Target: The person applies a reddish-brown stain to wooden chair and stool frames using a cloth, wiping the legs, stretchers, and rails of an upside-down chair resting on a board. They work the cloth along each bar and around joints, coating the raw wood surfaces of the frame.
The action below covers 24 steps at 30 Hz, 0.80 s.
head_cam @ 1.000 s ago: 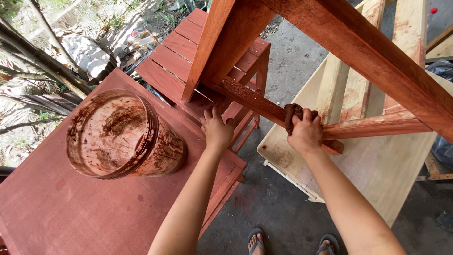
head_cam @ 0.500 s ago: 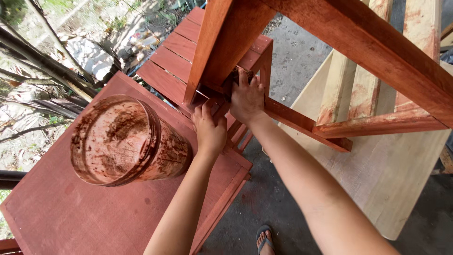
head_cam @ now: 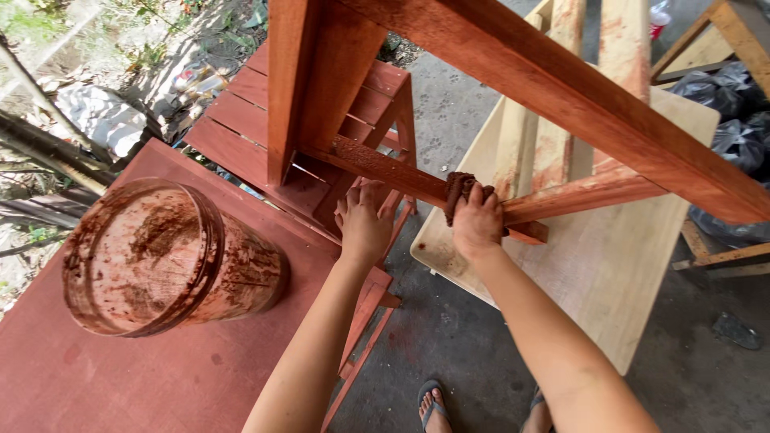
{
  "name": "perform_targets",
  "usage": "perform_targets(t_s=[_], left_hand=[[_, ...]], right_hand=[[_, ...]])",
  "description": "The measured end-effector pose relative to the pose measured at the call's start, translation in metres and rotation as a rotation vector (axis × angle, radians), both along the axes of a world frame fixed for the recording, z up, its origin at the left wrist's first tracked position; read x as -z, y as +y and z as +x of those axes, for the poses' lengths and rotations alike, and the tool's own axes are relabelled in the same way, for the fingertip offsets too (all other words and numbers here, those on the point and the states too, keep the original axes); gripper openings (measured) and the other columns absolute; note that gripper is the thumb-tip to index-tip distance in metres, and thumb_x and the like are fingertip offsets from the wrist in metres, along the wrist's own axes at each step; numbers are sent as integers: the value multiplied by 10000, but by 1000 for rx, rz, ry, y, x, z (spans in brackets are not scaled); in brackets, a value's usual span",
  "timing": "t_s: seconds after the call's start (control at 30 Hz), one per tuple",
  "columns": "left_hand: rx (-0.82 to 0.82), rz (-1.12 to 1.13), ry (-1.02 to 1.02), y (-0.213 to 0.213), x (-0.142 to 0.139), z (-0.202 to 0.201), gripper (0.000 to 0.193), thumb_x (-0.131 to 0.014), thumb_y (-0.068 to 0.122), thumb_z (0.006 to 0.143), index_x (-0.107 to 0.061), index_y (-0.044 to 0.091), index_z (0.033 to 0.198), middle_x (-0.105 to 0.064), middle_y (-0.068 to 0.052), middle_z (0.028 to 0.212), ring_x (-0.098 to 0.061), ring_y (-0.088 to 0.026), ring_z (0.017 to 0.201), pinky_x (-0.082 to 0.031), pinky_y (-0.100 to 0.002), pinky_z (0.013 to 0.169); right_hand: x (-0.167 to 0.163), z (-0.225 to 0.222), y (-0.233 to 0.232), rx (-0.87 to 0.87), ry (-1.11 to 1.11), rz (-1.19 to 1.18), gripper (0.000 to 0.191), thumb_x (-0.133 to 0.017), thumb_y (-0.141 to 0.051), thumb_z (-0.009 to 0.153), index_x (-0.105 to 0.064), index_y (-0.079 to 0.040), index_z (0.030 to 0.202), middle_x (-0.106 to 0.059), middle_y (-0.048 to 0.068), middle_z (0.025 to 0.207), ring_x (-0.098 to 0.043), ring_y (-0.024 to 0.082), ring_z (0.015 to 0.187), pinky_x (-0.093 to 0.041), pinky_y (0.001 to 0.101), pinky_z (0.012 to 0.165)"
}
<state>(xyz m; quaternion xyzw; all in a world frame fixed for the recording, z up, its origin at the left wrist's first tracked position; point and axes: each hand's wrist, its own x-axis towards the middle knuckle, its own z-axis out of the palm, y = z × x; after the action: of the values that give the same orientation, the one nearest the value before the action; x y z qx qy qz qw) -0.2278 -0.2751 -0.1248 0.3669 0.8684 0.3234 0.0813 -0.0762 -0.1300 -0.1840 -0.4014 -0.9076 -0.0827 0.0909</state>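
Note:
A red-brown stained wooden frame stands in front of me, with a thick upright leg (head_cam: 309, 72) and a slanting lower rail (head_cam: 385, 167). My right hand (head_cam: 479, 218) is closed on a stain-soaked brown rag (head_cam: 459, 189) and presses it against that rail. My left hand (head_cam: 365, 220) rests flat with fingers apart on the rail's lower edge, just left of the right hand. A stain-smeared clear plastic jar (head_cam: 164, 261) stands on a red-brown board (head_cam: 120, 377) at the left.
A stained slatted stool (head_cam: 265, 112) sits behind the leg. A pale unstained wooden panel (head_cam: 609, 265) lies at the right on the concrete floor. Black bags (head_cam: 742, 120) are at the far right. My sandalled feet (head_cam: 437, 405) show at the bottom.
My right hand slid with the rag from the leg joint back rightward down the rail. My left hand stayed on the rail's underside.

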Motion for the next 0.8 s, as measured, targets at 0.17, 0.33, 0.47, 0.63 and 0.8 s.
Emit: perform_targets(t_s=[0.17,0.33,0.47,0.63,0.8], left_hand=[[71,19,-9,20,-9,40,459,-669,243,897,-604,222,1351,-552,-100,1348,-421,-386,1340,-340,-536,1104],[154,50,-10,37,-45,68,532,-666,203,834,-570,210,1358,-545,-89,1324,-452,-353,1292,-344,-530,1080],[155,258,109,57,-80,102,545,-647,136,822,-553,178,1357,-482,-130,1399,-421,-385,1317,-333,-542,1057],[74,513,220,87,-125,164,525,-661,158,864,-532,160,1372,-443,-148,1449,-377,-400,1356,-264,-549,1143],[7,545,490,134,-151,215,524,-657,227,916,-519,153,1416,-380,-179,1528,-303,-426,1432,-188,-581,1177]], right_hand=[[-29,13,-12,12,-129,-391,493,-743,-219,863,-619,-116,1328,-449,169,1487,-462,435,1318,-414,539,1091],[-39,89,-30,105,160,-532,670,-824,-217,706,-597,-129,1331,-444,185,1470,-562,409,1187,-488,494,1000],[-24,181,-12,294,590,-574,551,-835,-182,697,-659,-47,1201,-606,224,1262,-646,400,1082,-544,475,955],[-32,297,33,426,1579,-988,572,-636,114,667,-627,24,1232,-684,114,1147,-678,280,1001,-587,407,794],[-98,377,104,419,1797,-989,599,-618,114,745,-580,-76,1312,-676,73,1189,-690,269,1042,-601,424,811]])
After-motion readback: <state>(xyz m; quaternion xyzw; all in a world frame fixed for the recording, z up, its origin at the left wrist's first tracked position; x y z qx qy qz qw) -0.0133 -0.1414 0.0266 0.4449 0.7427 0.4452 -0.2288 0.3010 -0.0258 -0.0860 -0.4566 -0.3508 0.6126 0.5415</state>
